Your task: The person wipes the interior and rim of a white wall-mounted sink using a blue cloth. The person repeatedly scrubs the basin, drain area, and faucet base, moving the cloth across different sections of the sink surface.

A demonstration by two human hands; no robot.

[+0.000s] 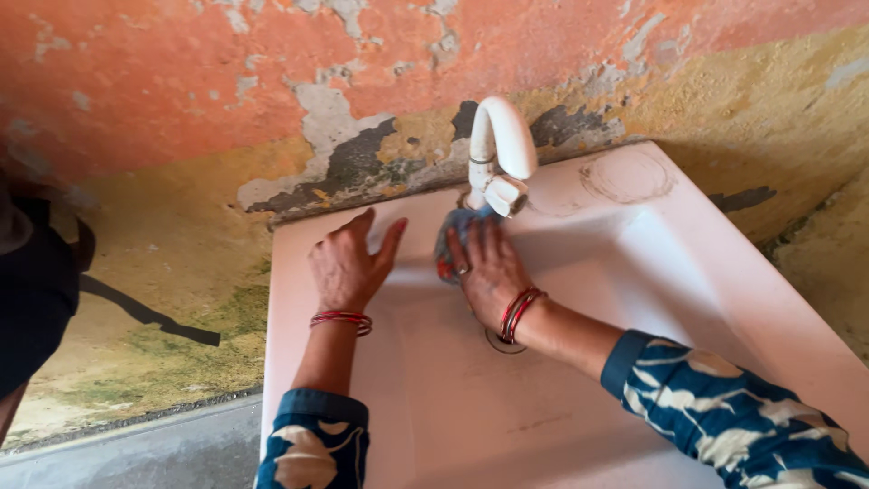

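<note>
A blue cloth (455, 234) is pressed against the back wall of the white basin (634, 272) by the right hand (489, 267), just below the white tap (498, 154) at twelve o'clock. The fingers are laid nearly flat over the cloth; whether any curl around it cannot be made out. The left hand (346, 263), at nine o'clock from the cloth, is spread open on the basin's rim, nothing held. A drain hole (503, 342) (partly hidden by the right wrist) is seen at six o'clock. Red bangles (342, 319) are worn on both wrists.
</note>
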